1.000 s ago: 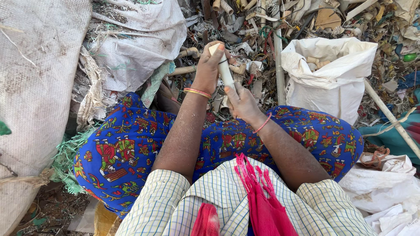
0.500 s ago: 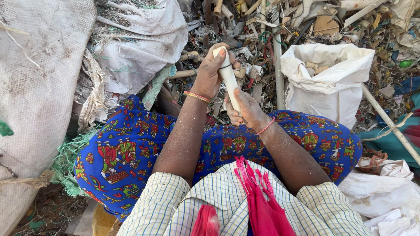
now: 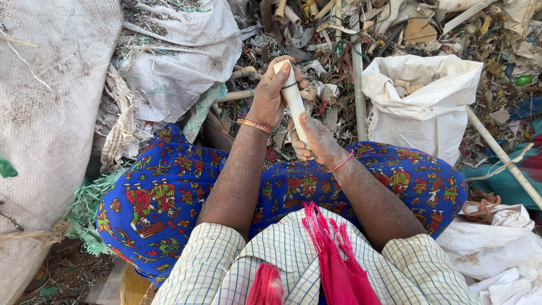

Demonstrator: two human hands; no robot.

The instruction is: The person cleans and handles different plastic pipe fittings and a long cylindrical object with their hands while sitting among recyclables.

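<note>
Roughly at the middle of the scene, above the blue patterned skirt (image 3: pixel 169 192), a short pale tube (image 3: pixel 294 104) is held between two hands. Everything else is placed around that tube. Far to its left a large grey sack (image 3: pixel 51 113) is seen, and nearer on that side a crumpled grey sack (image 3: pixel 180 62). To the tube's right an open white bag (image 3: pixel 429 96) is stood, with a few pale tube pieces showing inside. Beyond the tube a heap of scrap (image 3: pixel 339 34) is spread, and just right of the tube a long thin pipe (image 3: pixel 357 85) is laid across that heap.

The tube's long axis is set nearly upright in the view, tilted slightly, with the top end pointed away toward the heap and the lower end pointed back at the lap. The left hand (image 3: pixel 271 96) is closed around the top end, its fingertips curled over the tip. The right hand (image 3: pixel 316 138) is clamped on the lower end.

The tube is judged to be stiff and light, probably hollow plastic, with a smooth, dusty surface that could slip. A firm wrap near each end is judged the best hold, since the middle gives less leverage.
</note>
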